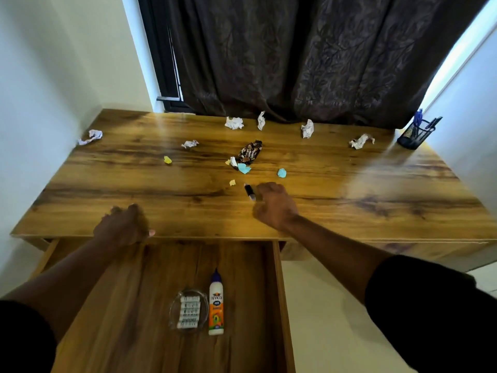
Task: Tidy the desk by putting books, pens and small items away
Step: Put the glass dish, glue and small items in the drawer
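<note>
Surface: a wide desk top of brown wood grain [134,168], set against a dark patterned curtain [309,57].
Right hand: the right hand [274,204] lies on the surface near its front edge, fingers curled; a small black marker with a pale tip [249,191] lies just beside the fingers, and I cannot tell whether they pinch it or only touch it.
Left hand: the left hand [123,227] rests at the front edge of the surface above the drawer, fingers bent over the edge, thumb tip showing; nothing is seen in it.
Drawer: an open wooden drawer [279,292] stands pulled out below the front edge; in it a white glue bottle with a blue cap and orange label [216,305] lies beside a clear round dish holding white staple strips [189,310].
Scraps: crumpled white papers [234,123] lie along the back of the surface, with small yellow bits [167,160] and pale blue bits [244,168] nearer the middle.
Wrapper: a brown printed snack wrapper [250,152] lies mid-surface, touching the blue bits.
Pen holder: a black mesh cup [412,134] holding blue and black pens stands at the far right corner.
</note>
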